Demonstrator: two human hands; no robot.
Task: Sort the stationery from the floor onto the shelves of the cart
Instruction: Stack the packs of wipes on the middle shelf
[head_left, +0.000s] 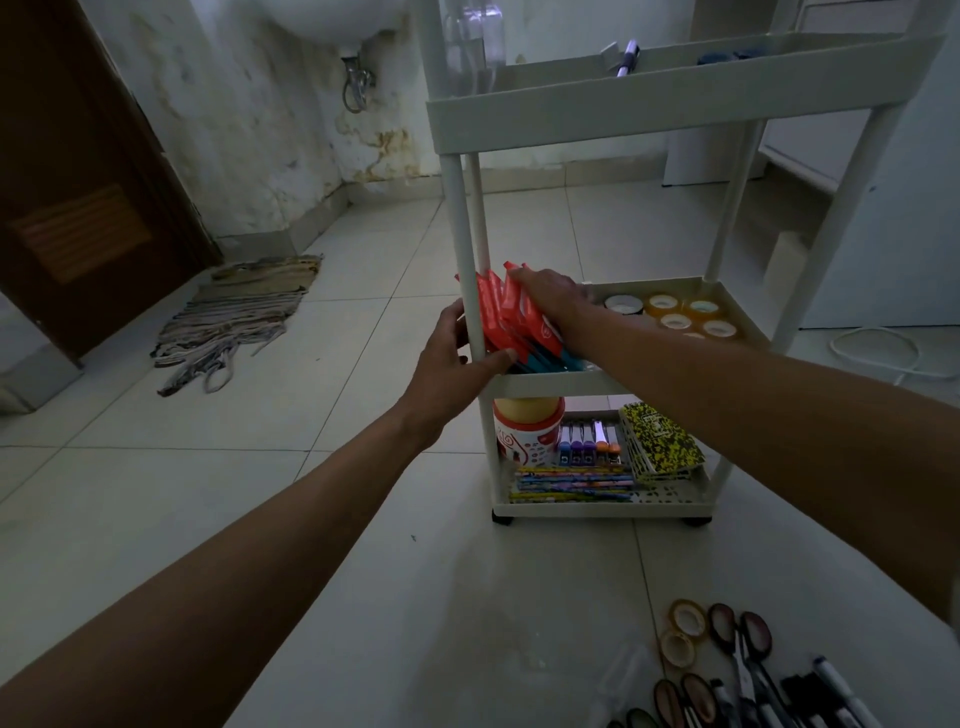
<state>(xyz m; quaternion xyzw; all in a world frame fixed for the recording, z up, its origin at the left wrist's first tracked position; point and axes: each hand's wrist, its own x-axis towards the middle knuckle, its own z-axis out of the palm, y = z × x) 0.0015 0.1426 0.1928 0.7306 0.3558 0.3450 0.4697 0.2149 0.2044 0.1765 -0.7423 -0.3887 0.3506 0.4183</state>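
A white three-shelf cart (571, 111) stands on the tiled floor. Both my hands hold a bundle of red and blue packets (506, 319) upright at the left end of the middle shelf (550, 384). My left hand (460, 348) wraps around the cart's front left post and presses the packets from the left. My right hand (553, 299) rests on top of them. Tape rolls (680, 312) lie on the same shelf to the right. Scissors (737, 636), tape rolls (685, 631) and markers (821, 696) lie on the floor at the bottom right.
The bottom shelf holds a jar (527, 431), markers (589, 441), pencils (571, 483) and a yellow patterned notebook (660, 441). A marker (628, 57) lies on the top shelf. A rag mat (239, 317) lies left by a brown door (78, 208). A white cable (878, 353) lies right.
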